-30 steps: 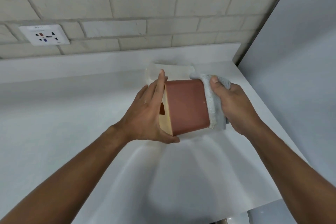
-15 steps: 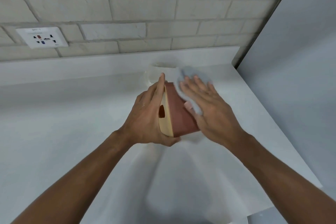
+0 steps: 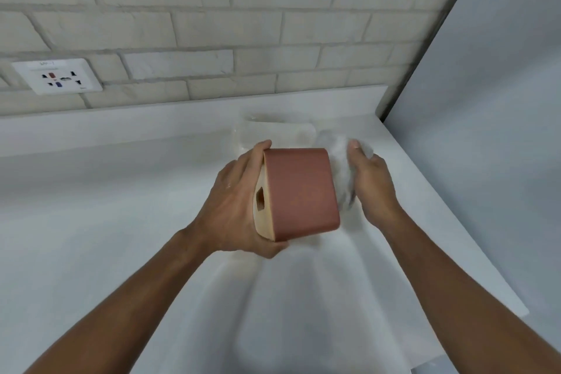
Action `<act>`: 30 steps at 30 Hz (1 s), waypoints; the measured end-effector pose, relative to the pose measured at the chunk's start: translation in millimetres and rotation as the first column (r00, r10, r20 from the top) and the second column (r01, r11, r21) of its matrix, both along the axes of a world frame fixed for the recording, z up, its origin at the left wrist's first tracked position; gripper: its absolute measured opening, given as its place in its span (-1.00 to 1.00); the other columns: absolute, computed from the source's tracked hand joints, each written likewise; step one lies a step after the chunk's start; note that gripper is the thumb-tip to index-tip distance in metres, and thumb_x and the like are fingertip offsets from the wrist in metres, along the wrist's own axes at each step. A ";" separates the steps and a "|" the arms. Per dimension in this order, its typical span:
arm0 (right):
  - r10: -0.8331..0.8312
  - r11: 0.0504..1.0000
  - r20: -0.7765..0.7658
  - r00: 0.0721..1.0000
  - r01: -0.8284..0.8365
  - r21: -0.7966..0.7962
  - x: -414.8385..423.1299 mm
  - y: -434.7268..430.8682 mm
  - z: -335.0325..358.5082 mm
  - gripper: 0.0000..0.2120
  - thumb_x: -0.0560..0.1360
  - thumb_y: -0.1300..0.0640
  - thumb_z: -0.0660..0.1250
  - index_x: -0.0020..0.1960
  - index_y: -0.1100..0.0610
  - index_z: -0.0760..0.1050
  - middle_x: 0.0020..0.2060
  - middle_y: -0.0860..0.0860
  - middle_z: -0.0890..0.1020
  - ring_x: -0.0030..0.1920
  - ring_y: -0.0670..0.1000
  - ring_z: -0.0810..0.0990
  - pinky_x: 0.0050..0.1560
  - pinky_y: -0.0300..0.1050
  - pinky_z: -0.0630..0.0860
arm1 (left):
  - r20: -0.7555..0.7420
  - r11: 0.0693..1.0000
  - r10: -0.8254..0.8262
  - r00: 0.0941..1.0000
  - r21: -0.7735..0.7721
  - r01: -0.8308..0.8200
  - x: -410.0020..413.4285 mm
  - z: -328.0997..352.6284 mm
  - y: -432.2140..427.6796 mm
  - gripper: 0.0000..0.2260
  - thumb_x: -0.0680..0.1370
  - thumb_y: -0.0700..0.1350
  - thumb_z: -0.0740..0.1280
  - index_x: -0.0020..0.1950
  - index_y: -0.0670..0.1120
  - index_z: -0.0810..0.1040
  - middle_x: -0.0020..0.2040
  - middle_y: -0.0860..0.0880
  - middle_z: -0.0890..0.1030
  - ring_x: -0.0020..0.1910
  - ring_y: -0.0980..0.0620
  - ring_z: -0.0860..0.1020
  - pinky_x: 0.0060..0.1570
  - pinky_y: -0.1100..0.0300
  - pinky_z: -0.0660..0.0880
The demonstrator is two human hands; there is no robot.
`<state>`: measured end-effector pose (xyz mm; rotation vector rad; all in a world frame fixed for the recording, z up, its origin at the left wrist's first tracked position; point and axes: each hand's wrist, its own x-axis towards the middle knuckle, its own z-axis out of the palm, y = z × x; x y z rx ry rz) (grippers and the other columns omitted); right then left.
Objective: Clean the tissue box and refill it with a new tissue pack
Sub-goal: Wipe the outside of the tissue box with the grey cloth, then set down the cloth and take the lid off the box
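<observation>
The tissue box [image 3: 300, 191] hides its own far side, where the right hand [image 3: 372, 188] presses a blurred white cloth [image 3: 341, 167]; only the cloth's edge shows. Behind the box, a pale clear pack [image 3: 274, 130] is half hidden and too washed out to tell. The left hand [image 3: 235, 206] covers most of the box's tan face.

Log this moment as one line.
step: wiping | left hand: holds tissue box | right hand: cloth on box side | refill: pending

Tissue box [image 3: 302, 191]: matt reddish side, pale wood-look face. Cloth [image 3: 341, 167]: soft, white. Countertop [image 3: 121, 222]: smooth.
</observation>
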<state>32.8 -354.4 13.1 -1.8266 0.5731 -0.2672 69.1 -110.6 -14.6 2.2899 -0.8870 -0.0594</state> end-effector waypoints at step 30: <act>-0.017 0.998 0.094 0.995 0.022 -0.052 -56.3 -46.5 -10.0 -0.82 0.56 -0.33 0.16 -0.05 -0.47 0.55 -0.11 -0.40 0.64 -0.07 -0.31 0.61 -0.07 -0.08 0.54 | 0.170 0.618 -0.200 0.965 0.786 -0.010 -12.9 -10.9 -125.1 0.34 0.19 0.70 0.20 0.69 -0.16 -0.06 0.37 -0.16 0.46 0.23 -0.24 0.45 0.31 -0.19 0.23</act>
